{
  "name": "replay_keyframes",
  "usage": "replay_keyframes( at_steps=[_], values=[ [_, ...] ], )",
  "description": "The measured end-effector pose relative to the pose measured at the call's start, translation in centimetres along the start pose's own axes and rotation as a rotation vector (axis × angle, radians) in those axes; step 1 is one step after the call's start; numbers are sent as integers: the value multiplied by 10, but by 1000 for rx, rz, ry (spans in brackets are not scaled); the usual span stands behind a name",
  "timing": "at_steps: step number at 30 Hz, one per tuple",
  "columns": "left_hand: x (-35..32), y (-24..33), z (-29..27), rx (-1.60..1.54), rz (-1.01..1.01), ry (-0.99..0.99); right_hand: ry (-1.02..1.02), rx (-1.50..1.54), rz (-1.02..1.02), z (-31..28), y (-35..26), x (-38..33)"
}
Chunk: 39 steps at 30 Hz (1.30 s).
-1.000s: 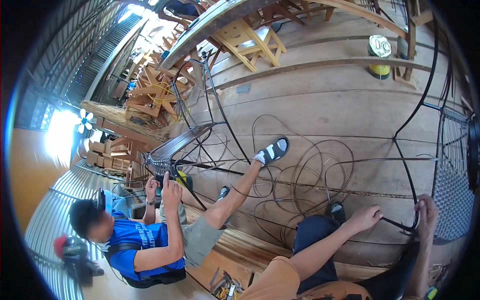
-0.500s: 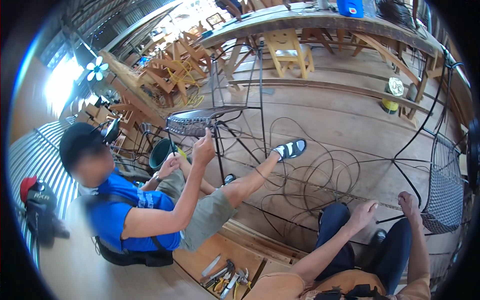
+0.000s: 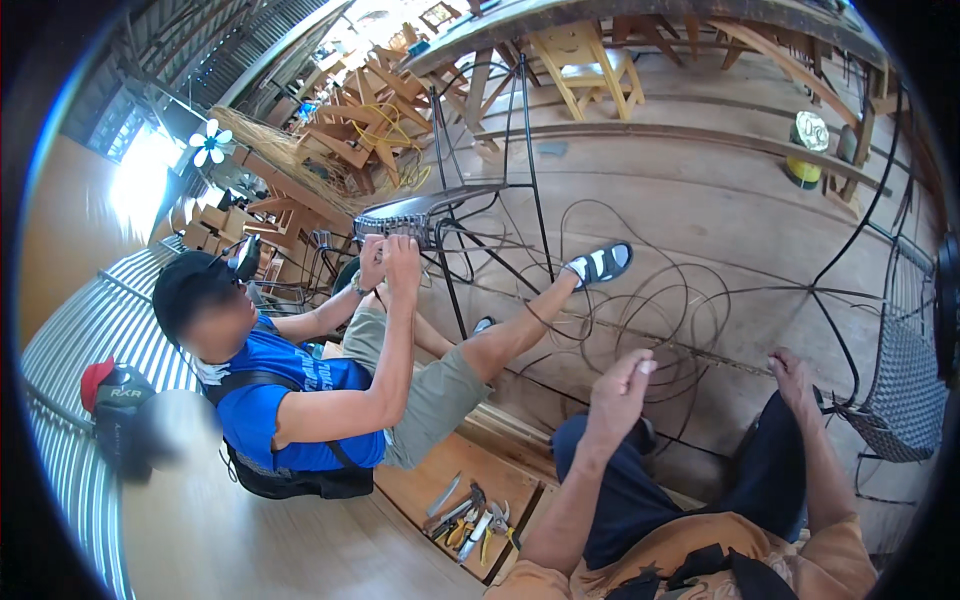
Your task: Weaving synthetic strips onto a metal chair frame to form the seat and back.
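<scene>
Two hands: the wearer's left hand [image 3: 620, 388] and right hand [image 3: 795, 372] are seen raised over dark-trousered knees at the near right, well apart from each other.
Left grip: the fingers are curled into a loose fist; whether a strand is pinched inside cannot be told.
Right grip: the fingers are stretched and slack, and nothing is seen grasped.
Work piece: the black wire chair frame [image 3: 812, 292] is stood just beyond the right hand, its rods fanning out from one joint, with a woven grey panel [image 3: 905, 390] fixed at its right side.
Weaving cord: dark loops of cord [image 3: 650, 320] are spread over the plank floor between the knees and the far bench.
Change: a second ago both hands were brought together at the frame's near rod; now they have been drawn back from it and parted. It is judged that the frame has been let go and the weave is paused.
Co-worker: a person in a blue shirt [image 3: 290, 395] is seated at the left, both hands set on the woven seat [image 3: 415, 212] of a second frame.
Tools: pliers and cutters [image 3: 465, 515] are laid in a shallow wooden tray, near, left of the wearer's knee.
Far side: a yellow spool [image 3: 803, 160] is left by the bench.
</scene>
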<state>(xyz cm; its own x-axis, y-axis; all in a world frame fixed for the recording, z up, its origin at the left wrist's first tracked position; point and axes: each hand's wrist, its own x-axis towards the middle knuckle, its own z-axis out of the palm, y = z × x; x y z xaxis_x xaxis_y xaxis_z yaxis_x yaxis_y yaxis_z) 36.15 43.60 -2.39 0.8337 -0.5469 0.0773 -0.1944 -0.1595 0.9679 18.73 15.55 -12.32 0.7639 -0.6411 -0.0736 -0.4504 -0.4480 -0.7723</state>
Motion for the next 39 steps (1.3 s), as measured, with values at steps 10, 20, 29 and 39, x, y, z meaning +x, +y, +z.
replay_keyframes(
  at_steps=[10,20,29,39],
  values=[
    [113,22,-180,827,178,364,-478,432,-671,168,-272,165],
    [204,-6,-222,1096,392,139,-476,219,-934,346,-351,239],
    [218,-10,-269,1007,291,-185,-425,-250,-628,245,-396,197],
    [207,2,-388,779,140,217,-247,455,-398,335,-461,197]
  ],
)
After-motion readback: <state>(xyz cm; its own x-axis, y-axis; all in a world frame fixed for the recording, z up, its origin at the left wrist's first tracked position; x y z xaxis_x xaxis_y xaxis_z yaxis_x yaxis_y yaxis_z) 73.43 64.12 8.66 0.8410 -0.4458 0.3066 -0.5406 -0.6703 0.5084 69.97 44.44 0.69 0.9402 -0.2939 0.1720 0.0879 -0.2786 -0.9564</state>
